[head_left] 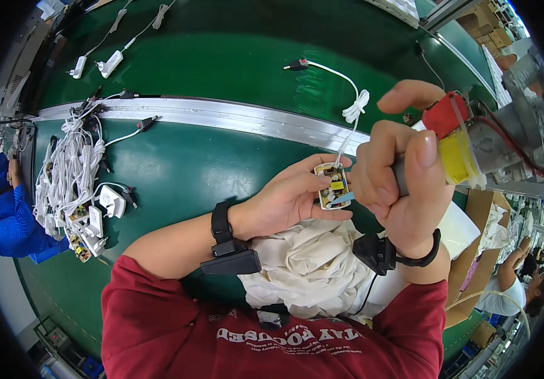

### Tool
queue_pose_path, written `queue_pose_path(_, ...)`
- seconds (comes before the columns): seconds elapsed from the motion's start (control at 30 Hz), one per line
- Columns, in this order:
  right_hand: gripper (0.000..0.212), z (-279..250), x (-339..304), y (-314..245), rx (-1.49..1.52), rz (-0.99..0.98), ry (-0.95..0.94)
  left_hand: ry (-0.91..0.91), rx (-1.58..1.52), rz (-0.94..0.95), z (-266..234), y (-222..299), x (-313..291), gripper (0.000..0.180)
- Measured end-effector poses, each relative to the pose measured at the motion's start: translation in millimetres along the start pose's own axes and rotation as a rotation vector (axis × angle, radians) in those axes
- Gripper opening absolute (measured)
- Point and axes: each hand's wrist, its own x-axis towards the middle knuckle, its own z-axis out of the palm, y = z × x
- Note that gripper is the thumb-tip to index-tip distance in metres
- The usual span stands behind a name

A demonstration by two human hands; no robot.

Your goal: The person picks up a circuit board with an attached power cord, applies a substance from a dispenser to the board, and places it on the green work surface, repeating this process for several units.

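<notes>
My left hand is closed round an open white power adapter, with its circuit board and a yellow part facing up. From the adapter's far end a white cord, tied in a bundle, runs over the metal rail to a black connector. Gripped in my right hand is a thick grey glue dispenser with yellow tape and a red block on it. Its light-blue tapered nozzle points down at the board's near end; whether it touches cannot be made out.
A pile of white corded adapters lies to the left. Two more adapters rest on the green belt beyond the metal rail. Crumpled white cloth lies before me. A cardboard box stands at right; co-workers sit at both sides.
</notes>
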Motion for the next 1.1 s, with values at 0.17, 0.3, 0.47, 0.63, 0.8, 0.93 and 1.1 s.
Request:
queue_pose_path(0.17, 0.047, -2.5, -0.6, -11.0, 0.081, 0.006, -0.011, 0.023, 0.078, 0.027, -2.8, 5.0, 5.2, 0.037)
queue_pose_path(0.3, 0.043, 1.5, -4.4, -15.2, 0.129, 0.003, 0.026, 0.087, 0.268, 0.131, 10.0, 36.9, 34.2, 0.036)
queue_pose_path(0.47, 0.036, 3.4, -9.4, -23.6, 0.139, 0.048, -0.004, -0.099, 0.776, 0.488, 57.1, 86.0, 98.2, 0.034)
queue_pose_path(0.63, 0.03, 5.2, -9.8, -26.5, 0.128, 0.025, -0.009, -0.209, 1.881, 1.017, 39.1, 76.9, 131.5, 0.044)
queue_pose_path(0.8, 0.027, 4.9, -9.0, -23.1, 0.142, 0.004, -0.004, -0.042, 2.107, 0.859, 15.9, 67.4, 115.9, 0.049)
queue_pose_path(0.93, 0.026, 2.3, -6.7, -23.4, 0.124, -0.005, -0.002, 0.219, 2.111, 1.119, 5.2, 92.8, 84.4, 0.049)
queue_pose_path(1.1, 0.026, 2.6, -5.3, -23.5, 0.107, 0.024, 0.021, 0.827, 2.666, 0.808, -34.1, 198.5, -4.9, 0.029)
